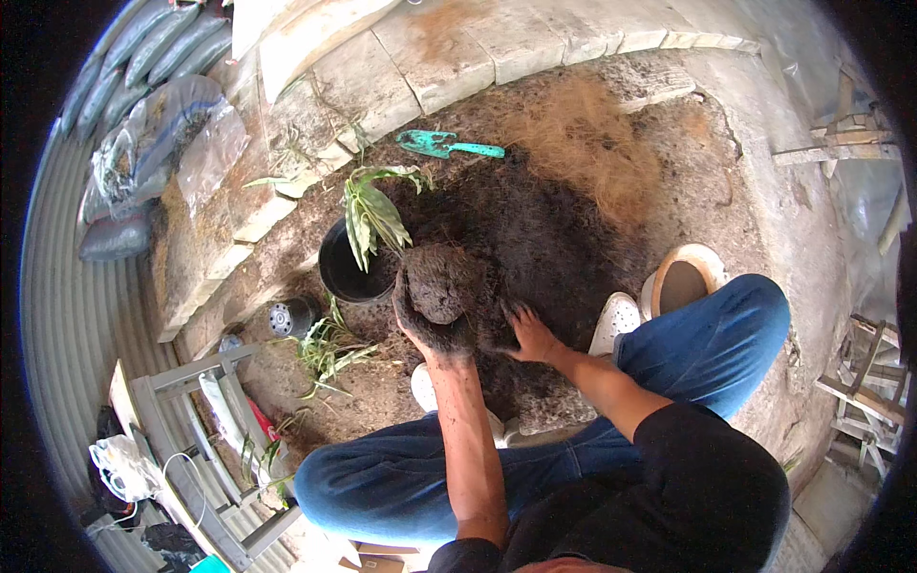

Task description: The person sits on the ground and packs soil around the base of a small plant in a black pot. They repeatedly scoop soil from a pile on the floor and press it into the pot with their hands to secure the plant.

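My left hand (437,326), dark with soil, cups the root ball (440,283) of a leafy plant (372,211). The plant's stem tilts to the left, and its drooping leaves hang over a black plastic pot (340,268). My right hand (531,333) rests at the dark soil heap (551,243) to the right of the root ball, fingers apart; its fingertips are partly hidden in soil. Above the heap lies a teal hand trowel (451,145), its blade smeared with soil. Brown coir-like fibre (594,136) spreads beside it.
A small black pot (294,316) lies on its side near cut leafy stems (333,347). A round pale pot (684,279) stands by my right shoe. Concrete blocks (444,64) edge the ground. Filled bags (150,50) are stacked upper left, and a grey slatted frame (208,422) lies lower left.
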`<state>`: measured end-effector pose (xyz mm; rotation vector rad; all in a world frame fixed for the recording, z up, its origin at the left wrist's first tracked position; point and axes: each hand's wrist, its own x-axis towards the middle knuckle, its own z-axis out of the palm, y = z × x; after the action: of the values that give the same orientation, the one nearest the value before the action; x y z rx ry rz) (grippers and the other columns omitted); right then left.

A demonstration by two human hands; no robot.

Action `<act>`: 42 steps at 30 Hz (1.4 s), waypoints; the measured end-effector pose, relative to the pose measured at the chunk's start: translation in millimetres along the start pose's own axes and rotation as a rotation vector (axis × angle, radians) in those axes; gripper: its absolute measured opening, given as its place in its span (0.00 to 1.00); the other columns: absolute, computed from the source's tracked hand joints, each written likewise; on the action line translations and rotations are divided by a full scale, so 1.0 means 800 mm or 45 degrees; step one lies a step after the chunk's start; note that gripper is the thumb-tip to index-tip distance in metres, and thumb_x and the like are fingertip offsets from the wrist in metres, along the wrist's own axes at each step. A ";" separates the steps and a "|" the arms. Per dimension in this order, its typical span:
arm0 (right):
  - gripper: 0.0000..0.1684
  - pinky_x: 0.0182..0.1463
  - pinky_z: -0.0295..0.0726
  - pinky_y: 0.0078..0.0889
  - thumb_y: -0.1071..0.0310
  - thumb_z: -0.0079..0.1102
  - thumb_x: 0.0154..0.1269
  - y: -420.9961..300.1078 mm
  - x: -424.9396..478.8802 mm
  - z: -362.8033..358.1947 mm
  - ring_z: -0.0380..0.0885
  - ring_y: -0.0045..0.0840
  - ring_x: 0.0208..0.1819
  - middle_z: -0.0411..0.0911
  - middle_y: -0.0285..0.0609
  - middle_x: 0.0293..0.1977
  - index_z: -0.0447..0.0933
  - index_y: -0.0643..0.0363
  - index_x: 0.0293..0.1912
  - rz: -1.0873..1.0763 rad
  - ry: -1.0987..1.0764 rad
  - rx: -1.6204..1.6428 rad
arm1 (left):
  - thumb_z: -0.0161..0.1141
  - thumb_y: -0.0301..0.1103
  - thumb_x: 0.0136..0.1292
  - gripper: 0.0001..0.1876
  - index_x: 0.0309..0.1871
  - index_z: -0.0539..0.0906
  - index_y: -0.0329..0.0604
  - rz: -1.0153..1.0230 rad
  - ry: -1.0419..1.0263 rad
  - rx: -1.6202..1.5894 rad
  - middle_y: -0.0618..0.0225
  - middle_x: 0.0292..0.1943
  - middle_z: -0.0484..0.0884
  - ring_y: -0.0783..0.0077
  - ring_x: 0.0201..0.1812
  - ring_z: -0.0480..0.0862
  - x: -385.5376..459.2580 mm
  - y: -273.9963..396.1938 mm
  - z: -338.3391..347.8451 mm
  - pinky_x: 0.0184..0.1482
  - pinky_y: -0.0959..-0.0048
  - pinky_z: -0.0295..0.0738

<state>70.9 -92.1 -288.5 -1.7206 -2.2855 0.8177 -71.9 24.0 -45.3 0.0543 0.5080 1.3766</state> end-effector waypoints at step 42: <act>0.17 0.51 0.82 0.27 0.62 0.56 0.68 -0.015 -0.013 -0.293 0.79 0.25 0.46 0.80 0.39 0.45 0.75 0.61 0.52 0.117 -0.257 2.921 | 0.49 0.40 0.68 0.15 0.53 0.76 0.43 -0.119 -0.195 0.012 0.65 0.43 0.81 0.64 0.44 0.81 -0.025 -0.005 0.043 0.46 0.64 0.77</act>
<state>168.4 -28.3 -84.3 -0.4004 -0.1154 2.0837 -57.2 12.8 -9.5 0.1409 0.3843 1.2675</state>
